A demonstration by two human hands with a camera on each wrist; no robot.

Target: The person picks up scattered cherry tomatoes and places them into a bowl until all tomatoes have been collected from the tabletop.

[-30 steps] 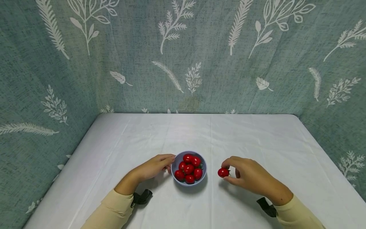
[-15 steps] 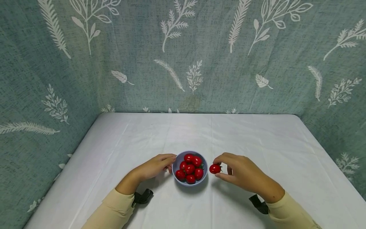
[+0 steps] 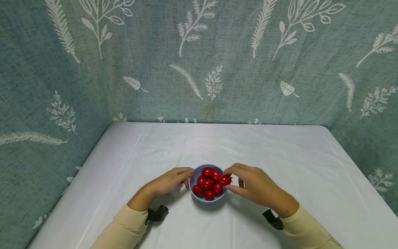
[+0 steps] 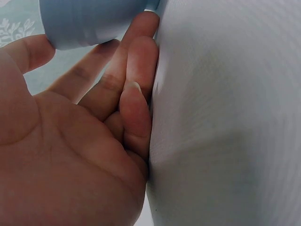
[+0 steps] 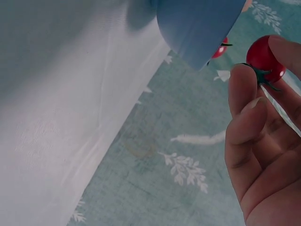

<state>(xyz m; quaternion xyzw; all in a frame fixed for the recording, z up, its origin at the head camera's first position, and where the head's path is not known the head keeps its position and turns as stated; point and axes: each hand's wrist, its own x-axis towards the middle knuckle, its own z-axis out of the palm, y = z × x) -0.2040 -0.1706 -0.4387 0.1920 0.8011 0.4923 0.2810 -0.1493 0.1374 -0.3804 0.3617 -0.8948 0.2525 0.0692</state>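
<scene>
A small blue-grey bowl (image 3: 191, 185) stands on the white-covered table with several red cherry tomatoes (image 3: 207, 184) in it. My left hand (image 3: 174, 180) rests against the bowl's left side, its thumb at the rim and its fingers extended along the outer wall (image 4: 89, 23). Between thumb and fingertips my right hand (image 3: 259, 183) pinches another cherry tomato (image 3: 225, 180), green stem end toward the palm. In the head view that tomato overlaps the bowl's right rim. The right wrist view shows the pinched tomato (image 5: 263, 54) apart from the bowl (image 5: 197, 28), above its rim level.
White cloth (image 3: 280, 148) covers the table. A green fabric backdrop (image 3: 236, 90) with white leaf prints rises behind it and at both sides. Black straps (image 3: 157, 213) sit at the wrists, below cream sleeves (image 3: 121, 228).
The right hand has moved left with the pinched tomato, from well right of the bowl to over its right rim. The left hand has stayed at the bowl. The head view has shifted slightly.
</scene>
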